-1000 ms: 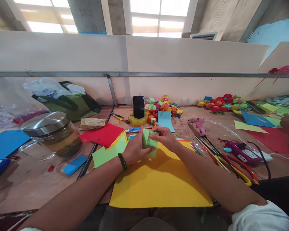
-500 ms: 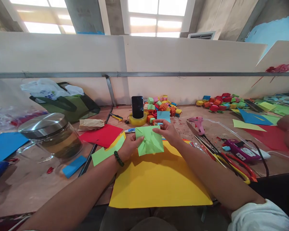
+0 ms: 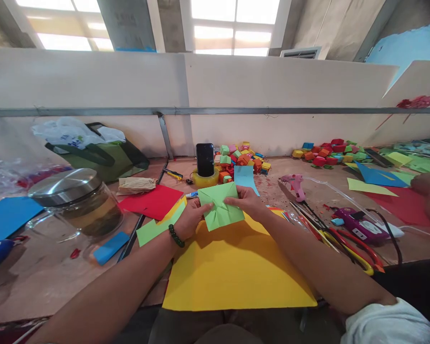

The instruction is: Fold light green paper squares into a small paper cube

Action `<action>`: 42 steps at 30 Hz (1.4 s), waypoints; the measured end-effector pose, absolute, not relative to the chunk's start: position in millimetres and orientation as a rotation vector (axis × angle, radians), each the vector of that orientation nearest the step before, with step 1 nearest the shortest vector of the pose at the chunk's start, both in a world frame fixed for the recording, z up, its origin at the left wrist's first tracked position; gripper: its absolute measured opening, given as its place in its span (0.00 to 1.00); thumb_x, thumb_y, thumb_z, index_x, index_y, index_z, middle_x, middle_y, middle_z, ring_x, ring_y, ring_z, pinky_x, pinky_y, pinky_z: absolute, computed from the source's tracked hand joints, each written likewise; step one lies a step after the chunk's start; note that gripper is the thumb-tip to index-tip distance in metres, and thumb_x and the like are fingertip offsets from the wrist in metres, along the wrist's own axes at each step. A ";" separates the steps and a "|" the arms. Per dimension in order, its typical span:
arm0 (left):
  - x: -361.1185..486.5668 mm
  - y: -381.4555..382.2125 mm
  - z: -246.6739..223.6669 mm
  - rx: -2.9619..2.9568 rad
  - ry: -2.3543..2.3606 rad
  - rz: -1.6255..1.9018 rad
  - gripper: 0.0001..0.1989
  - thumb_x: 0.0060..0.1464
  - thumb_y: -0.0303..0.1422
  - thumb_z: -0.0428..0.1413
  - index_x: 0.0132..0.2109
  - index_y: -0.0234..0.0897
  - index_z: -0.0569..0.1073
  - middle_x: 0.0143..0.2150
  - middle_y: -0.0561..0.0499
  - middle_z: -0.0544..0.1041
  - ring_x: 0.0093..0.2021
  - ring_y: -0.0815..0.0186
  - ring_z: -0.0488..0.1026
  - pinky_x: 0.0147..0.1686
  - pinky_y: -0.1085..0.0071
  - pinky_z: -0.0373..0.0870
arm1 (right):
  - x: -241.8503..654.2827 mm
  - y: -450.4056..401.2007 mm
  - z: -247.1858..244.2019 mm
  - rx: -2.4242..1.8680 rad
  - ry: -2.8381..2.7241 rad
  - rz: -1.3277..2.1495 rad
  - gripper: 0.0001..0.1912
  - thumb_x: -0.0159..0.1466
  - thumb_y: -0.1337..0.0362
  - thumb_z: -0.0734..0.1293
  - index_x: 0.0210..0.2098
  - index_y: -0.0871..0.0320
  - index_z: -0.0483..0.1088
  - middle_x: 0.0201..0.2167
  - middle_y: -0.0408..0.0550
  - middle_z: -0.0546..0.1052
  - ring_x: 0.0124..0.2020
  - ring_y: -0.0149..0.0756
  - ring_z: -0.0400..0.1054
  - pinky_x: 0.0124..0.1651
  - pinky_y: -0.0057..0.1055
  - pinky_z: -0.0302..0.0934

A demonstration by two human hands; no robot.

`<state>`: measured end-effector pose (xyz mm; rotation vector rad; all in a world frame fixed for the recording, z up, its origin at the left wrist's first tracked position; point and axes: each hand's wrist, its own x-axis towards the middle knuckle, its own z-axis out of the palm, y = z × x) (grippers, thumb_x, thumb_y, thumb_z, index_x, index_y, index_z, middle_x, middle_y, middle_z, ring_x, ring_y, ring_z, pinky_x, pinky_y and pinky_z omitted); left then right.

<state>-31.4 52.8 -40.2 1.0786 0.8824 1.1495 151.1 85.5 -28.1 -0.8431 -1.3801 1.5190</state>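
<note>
A light green folded paper square point(image 3: 220, 212), with creases meeting near its middle, is held up between both hands. My left hand point(image 3: 191, 217) pinches its left edge, thumb on the near face. On the other side, my right hand point(image 3: 250, 201) grips the right edge, its thumb lying over the paper. Below them a large yellow sheet point(image 3: 236, 272) lies at the table's front edge. Fingers behind the green paper are hidden. Just behind, a light blue paper strip point(image 3: 246, 177) leans by a pile of small folded paper cubes point(image 3: 236, 157).
A phone point(image 3: 205, 160) stands on a yellow tape roll point(image 3: 205, 179). Left are a glass jar point(image 3: 82, 200), red paper point(image 3: 157, 200) and a green bag point(image 3: 103, 157). Right are a pink glue gun point(image 3: 295, 184), scissors point(image 3: 358, 251), a purple power strip point(image 3: 365, 227) and another person's hand point(image 3: 428, 188).
My right hand has shifted from the paper's top edge to its right side, its thumb now lying on the face. The green paper has tilted slightly, and more of the blue strip shows.
</note>
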 end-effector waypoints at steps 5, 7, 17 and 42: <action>-29.7 52.7 -39.0 1.078 0.840 1.161 0.23 0.32 0.41 0.69 0.37 0.33 0.78 0.33 0.48 0.81 0.31 0.61 0.76 0.34 0.68 0.72 | 150.1 82.6 -29.4 -0.816 -1.434 1.419 0.21 0.42 0.56 0.77 0.32 0.59 0.73 0.28 0.42 0.77 0.28 0.33 0.70 0.31 0.29 0.66; -29.9 52.6 -38.1 1.078 0.820 1.166 0.23 0.32 0.39 0.70 0.37 0.33 0.78 0.33 0.48 0.81 0.31 0.62 0.76 0.35 0.68 0.72 | 150.0 82.5 -30.1 -0.823 -1.466 1.361 0.21 0.43 0.55 0.77 0.32 0.59 0.73 0.28 0.43 0.77 0.28 0.34 0.70 0.31 0.29 0.65; -30.9 53.6 -38.7 1.031 0.854 1.222 0.23 0.32 0.40 0.70 0.37 0.33 0.78 0.33 0.48 0.81 0.30 0.62 0.76 0.32 0.69 0.72 | 152.3 83.8 -31.8 -0.852 -1.666 1.241 0.25 0.45 0.55 0.75 0.39 0.58 0.69 0.35 0.47 0.78 0.35 0.39 0.72 0.36 0.33 0.68; -37.3 59.5 -34.3 0.922 0.880 1.355 0.23 0.28 0.38 0.71 0.34 0.32 0.77 0.32 0.48 0.81 0.31 0.61 0.77 0.34 0.68 0.73 | 165.1 85.4 -19.1 -0.769 -1.723 1.100 0.33 0.56 0.59 0.67 0.61 0.53 0.61 0.29 0.40 0.76 0.25 0.26 0.64 0.32 0.25 0.64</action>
